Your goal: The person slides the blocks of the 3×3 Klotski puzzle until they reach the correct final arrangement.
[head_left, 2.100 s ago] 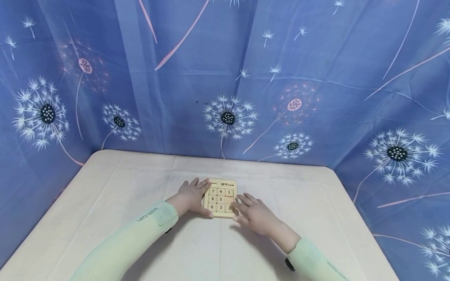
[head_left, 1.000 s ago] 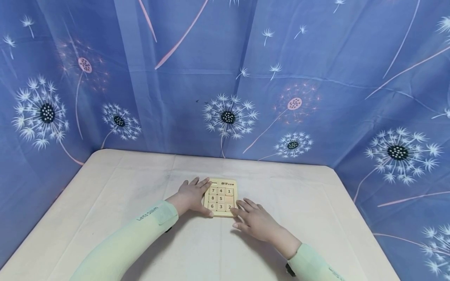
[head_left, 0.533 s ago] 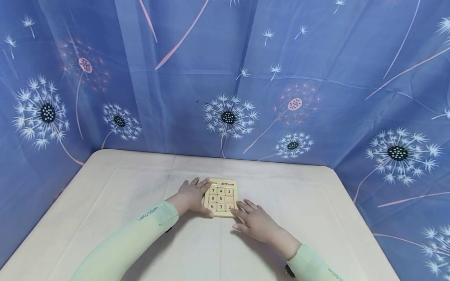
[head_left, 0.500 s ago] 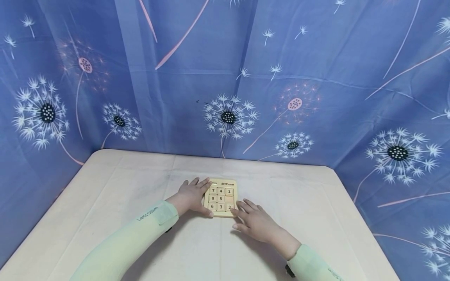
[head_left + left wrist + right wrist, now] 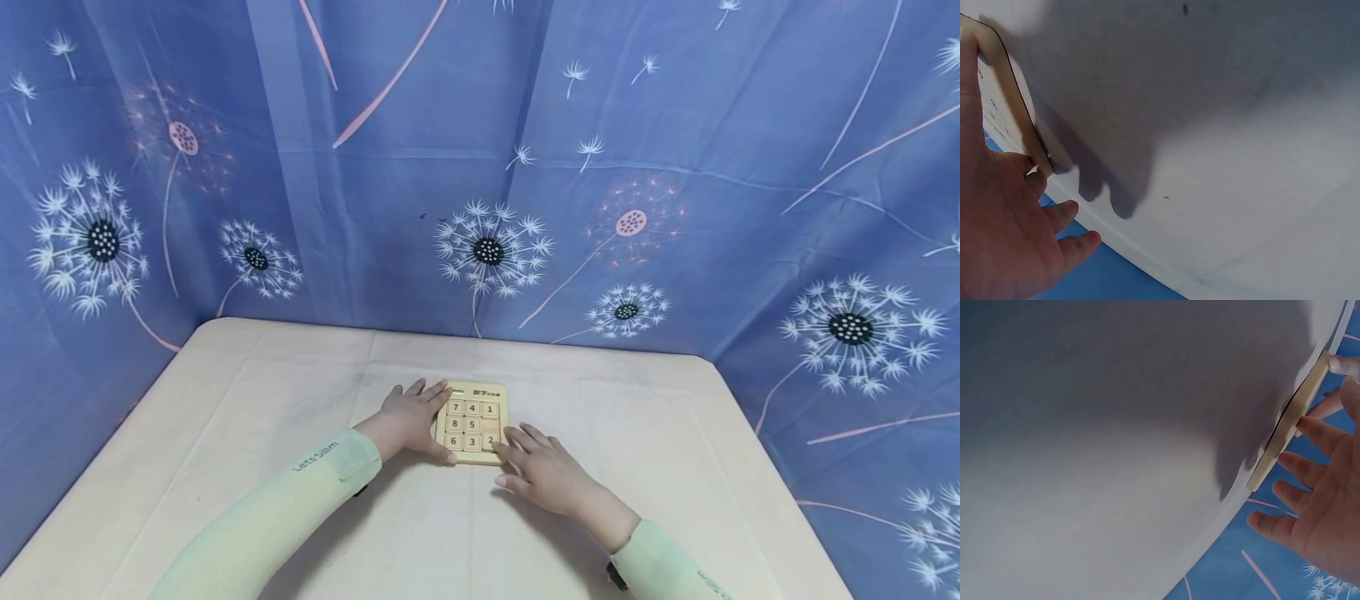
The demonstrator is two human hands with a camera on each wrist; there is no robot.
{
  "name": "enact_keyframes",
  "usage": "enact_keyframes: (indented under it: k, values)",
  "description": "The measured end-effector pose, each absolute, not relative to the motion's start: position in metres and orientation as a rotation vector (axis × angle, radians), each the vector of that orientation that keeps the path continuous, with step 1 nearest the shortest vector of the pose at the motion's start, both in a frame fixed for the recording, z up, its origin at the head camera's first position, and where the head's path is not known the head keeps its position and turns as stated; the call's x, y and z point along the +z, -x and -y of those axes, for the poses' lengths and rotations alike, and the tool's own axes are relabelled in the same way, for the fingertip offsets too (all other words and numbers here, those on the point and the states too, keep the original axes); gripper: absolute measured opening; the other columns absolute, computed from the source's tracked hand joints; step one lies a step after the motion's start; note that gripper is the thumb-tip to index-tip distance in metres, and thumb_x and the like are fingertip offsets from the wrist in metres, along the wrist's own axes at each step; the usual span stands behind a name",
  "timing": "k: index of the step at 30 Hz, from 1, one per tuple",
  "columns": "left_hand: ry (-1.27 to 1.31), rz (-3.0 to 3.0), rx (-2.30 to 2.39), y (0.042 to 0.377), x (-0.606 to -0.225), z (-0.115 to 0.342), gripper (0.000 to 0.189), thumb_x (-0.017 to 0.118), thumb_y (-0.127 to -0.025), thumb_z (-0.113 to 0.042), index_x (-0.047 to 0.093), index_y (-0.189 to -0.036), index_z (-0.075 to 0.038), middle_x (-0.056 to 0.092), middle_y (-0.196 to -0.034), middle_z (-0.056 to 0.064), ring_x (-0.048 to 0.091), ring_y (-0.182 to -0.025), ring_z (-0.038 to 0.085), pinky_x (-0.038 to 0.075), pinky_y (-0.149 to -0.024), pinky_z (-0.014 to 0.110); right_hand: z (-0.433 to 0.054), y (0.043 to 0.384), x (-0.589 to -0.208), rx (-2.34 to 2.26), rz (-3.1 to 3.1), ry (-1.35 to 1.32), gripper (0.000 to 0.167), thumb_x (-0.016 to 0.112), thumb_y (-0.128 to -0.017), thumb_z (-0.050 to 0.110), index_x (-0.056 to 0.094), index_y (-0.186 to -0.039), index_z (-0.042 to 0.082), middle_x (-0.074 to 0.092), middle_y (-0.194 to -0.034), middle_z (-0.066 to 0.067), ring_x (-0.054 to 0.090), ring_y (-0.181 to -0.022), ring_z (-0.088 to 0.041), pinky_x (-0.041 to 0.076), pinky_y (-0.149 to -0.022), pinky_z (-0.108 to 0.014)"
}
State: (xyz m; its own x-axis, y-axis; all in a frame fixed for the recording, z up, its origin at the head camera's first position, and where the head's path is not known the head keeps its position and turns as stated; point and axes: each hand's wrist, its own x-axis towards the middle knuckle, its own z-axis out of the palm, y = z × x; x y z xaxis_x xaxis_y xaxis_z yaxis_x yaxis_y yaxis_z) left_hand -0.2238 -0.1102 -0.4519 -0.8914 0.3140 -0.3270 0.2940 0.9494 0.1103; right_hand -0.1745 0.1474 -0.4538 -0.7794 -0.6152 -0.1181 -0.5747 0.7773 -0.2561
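A pale wooden sliding number puzzle (image 5: 480, 457) lies flat on the table, with Chinese lettering along its top. Its rows read 7 4 1, then 8 5 and a gap at the right, then 6 3 2. My left hand (image 5: 407, 421) holds the frame's left side, thumb at the lower corner and fingers spread up to the top left. In the left wrist view, thumb and forefinger span the puzzle's edge (image 5: 1013, 94). My right hand (image 5: 551, 471) touches the tile marked 2 (image 5: 491, 439) with a fingertip, its other fingers loosely extended along the right side.
The table (image 5: 300, 367) has a light cloth with faint creases. A blue curtain (image 5: 390, 250) printed with dandelions hangs behind it and along both sides. Pale green sleeves (image 5: 270, 517) cover both forearms.
My right hand has shifted slightly down, its fingertip now at the lower part of tile 2. That tile sits a little higher, towards the gap. The left hand stays in place.
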Motion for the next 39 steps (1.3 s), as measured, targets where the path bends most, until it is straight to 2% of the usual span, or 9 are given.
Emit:
enact_keyframes:
  k: [30, 39]
  values:
    - [-0.443, -2.743, 0.069, 0.225, -0.451, 0.11, 0.117, 0.074, -0.075, -0.077, 0.024, -0.164, -0.02, 0.019, -0.174, -0.004, 0.021, -0.161, 0.033, 0.025, -0.13, 0.058, -0.144, 0.184, -0.455, -0.323, -2.788, 0.929, 0.052, 0.058, -0.102, 0.043, 0.059, -0.144, 0.012, 0.046, -0.157, -0.024, 0.039, -0.148, -0.049, 0.038, -0.112, -0.076]
    - [-0.443, -2.741, 0.068, 0.226, -0.453, 0.111, 0.118, 0.074, -0.074, -0.077, 0.024, -0.165, -0.02, 0.018, -0.174, -0.004, 0.021, -0.161, 0.033, 0.025, -0.13, 0.058, -0.141, 0.187, -0.454, -0.309, -2.796, 0.924, 0.055, 0.058, -0.102, 0.045, 0.059, -0.144, 0.01, 0.046, -0.158, -0.023, 0.039, -0.148, -0.049, 0.038, -0.112, -0.076]
